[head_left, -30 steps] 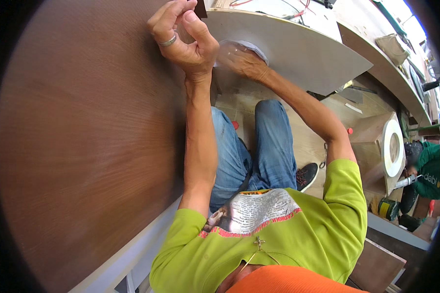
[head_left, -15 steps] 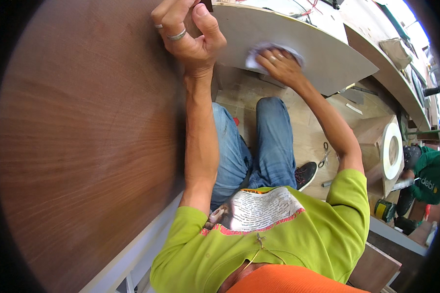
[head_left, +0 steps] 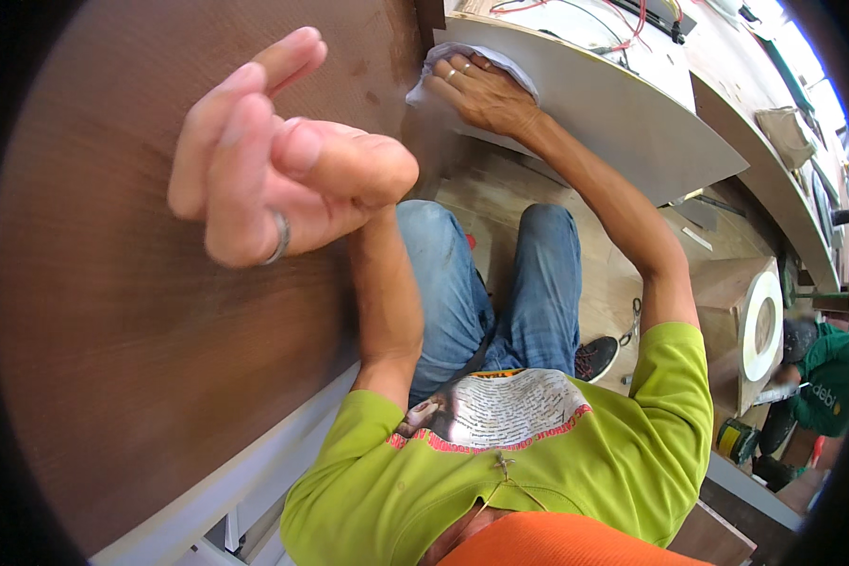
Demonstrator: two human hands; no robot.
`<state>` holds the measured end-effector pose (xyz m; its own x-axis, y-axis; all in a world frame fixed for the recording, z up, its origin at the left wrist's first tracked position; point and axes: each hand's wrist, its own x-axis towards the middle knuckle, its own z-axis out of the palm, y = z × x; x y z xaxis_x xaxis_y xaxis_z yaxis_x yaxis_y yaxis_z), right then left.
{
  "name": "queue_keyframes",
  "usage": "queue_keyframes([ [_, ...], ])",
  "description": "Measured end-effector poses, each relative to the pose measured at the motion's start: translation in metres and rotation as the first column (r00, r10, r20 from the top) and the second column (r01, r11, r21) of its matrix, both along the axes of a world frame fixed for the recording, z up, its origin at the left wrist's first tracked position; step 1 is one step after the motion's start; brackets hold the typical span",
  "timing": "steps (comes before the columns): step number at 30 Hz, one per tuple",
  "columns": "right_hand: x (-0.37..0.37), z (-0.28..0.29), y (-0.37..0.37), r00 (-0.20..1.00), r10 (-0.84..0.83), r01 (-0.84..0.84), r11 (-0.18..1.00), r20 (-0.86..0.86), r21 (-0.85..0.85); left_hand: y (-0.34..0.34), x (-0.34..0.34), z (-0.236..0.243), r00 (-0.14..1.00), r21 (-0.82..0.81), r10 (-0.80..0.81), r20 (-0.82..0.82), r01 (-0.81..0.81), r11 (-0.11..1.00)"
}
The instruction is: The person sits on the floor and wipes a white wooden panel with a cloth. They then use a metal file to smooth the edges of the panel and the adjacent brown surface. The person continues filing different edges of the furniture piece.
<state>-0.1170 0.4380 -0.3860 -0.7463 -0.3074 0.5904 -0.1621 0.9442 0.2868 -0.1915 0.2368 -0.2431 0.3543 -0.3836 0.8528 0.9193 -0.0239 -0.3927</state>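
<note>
My right hand point(head_left: 486, 91) presses a crumpled whitish cloth point(head_left: 528, 75) against the pale grey face of a curved panel point(head_left: 613, 132), close to its left end. The cloth bunches under and around the fingers. In front of the dark brown wood-grain panel point(head_left: 141, 311) my left hand point(head_left: 292, 179) is raised, its fingers loosely bent and apart. It holds nothing that I can see; part of it is blurred.
Red and dark wires point(head_left: 632, 28) lie on top of the grey panel. Scissors point(head_left: 631, 321) rest on the wooden floor beside my shoe point(head_left: 596, 358). At right stand a wooden box with a white ring point(head_left: 760, 325) and a person in green point(head_left: 825, 377).
My right hand has slid left along the grey panel with the cloth. My left hand has moved left and down, away from the panel's upper corner, and its fingers have loosened.
</note>
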Motion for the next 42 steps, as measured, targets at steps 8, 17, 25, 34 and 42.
queue_keyframes([
  [8, 0.004, 0.018, -0.004, 0.979, -0.121, 0.111, 0.991, 0.163, 0.07, 0.003, 0.002, -0.005, 0.996, -0.083, 0.072, -0.045, -0.075, 0.994],
  [17, 0.012, -0.006, -0.01, 0.972, -0.214, 0.208, 0.976, 0.099, 0.065, 0.004, 0.006, 0.001, 0.996, -0.072, 0.022, -0.081, -0.027, 0.997],
  [25, -0.007, 0.025, -0.008, 0.989, -0.139, 0.143, 0.982, -0.041, 0.123, 0.004, -0.003, -0.005, 0.996, -0.055, 0.044, -0.078, -0.048, 0.997],
  [34, 0.0, -0.062, -0.018, 0.816, -0.21, 0.094, 0.967, 0.539, 0.235, -0.003, -0.007, -0.002, 0.985, -0.067, 0.096, -0.143, -0.106, 0.992],
  [42, 0.019, -0.138, 0.003, 0.923, 0.04, -0.084, 0.992, 0.384, 0.097, 0.004, -0.006, -0.011, 0.983, -0.099, 0.161, -0.091, -0.17, 0.98],
])
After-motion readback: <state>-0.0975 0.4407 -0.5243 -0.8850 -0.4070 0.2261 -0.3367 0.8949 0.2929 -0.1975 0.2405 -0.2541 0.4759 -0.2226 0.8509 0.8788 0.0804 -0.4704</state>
